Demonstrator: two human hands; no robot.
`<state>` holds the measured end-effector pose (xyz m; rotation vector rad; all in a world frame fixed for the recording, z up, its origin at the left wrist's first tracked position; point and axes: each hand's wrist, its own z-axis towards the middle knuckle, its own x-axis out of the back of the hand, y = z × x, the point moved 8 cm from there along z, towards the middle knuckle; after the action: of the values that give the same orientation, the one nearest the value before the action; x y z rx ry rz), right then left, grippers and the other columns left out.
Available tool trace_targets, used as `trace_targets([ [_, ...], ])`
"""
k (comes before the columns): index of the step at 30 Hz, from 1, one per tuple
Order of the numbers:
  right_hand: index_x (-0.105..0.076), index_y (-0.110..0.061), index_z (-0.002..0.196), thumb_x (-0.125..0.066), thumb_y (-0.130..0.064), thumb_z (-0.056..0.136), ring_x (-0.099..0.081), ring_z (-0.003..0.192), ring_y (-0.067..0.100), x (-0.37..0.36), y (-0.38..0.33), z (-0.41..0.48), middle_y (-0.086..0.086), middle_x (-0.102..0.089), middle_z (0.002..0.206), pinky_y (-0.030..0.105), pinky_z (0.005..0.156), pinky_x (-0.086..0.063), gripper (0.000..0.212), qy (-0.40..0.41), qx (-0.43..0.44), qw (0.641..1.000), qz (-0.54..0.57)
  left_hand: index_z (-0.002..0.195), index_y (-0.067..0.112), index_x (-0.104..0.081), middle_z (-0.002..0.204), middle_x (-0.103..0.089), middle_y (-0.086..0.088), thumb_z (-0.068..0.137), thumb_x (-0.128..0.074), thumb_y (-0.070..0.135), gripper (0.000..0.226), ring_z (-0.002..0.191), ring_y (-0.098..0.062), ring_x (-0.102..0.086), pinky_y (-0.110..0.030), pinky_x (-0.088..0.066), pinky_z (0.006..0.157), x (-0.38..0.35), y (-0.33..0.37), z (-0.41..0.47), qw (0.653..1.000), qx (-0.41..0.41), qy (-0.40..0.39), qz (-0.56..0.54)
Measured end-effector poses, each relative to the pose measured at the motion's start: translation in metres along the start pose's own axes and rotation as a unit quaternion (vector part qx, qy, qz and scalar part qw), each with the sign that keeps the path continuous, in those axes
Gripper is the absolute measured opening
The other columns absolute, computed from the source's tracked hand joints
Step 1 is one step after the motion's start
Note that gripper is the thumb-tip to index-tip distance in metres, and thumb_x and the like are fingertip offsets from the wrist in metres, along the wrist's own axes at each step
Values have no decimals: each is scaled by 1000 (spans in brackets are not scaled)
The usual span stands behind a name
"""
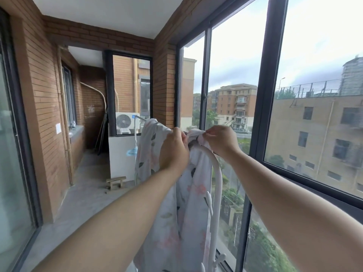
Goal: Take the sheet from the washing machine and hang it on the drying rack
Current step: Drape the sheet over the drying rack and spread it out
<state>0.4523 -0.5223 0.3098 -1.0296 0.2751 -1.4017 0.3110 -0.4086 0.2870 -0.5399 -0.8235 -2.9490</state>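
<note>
Sheet (188, 193) over drying rack (217, 173), left hand (173, 150), right hand (221, 140) pinching it

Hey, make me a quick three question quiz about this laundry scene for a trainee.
1. True or false: the sheet lies heaped on the floor.
2. The left hand and right hand both pinch: A) the sheet, B) a hanger, C) a window handle?
3. Fill in: the white drying rack stands right beside the large ____.
Key: 1 false; 2 A; 3 window.
</note>
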Motion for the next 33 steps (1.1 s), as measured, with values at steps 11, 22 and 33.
trace_targets([
  [11,-73,1,77,-55,-23,91,-68,57,25,-19,36,8,15,-75,73,31,55,-55,33,-122,-45,991,3,70,18,-45,66,-55,0,105,-34,44,44,67,-25,-57,-37,-44,58,-43,-25,-25,996,28,-82,19],
  [22,-53,-11,76,-54,-10,86,-55,70,24,-79,-35,28,6,-54,77,32,63,-46,10,-231,59,932,-272,89,22,-57,73,-61,6,97,-49,27,12,72,-16,-58,-30,-42,62,-43,-78,-9,986,149,-74,29],
  [33,-62,-15,125,-55,-9,86,-65,106,34,-152,-63,30,7,-63,117,45,88,-56,41,-135,-3,866,-481,92,24,-58,85,-67,8,92,-52,21,7,79,-16,-63,-33,-54,72,-11,-174,30,986,99,-135,5],
])
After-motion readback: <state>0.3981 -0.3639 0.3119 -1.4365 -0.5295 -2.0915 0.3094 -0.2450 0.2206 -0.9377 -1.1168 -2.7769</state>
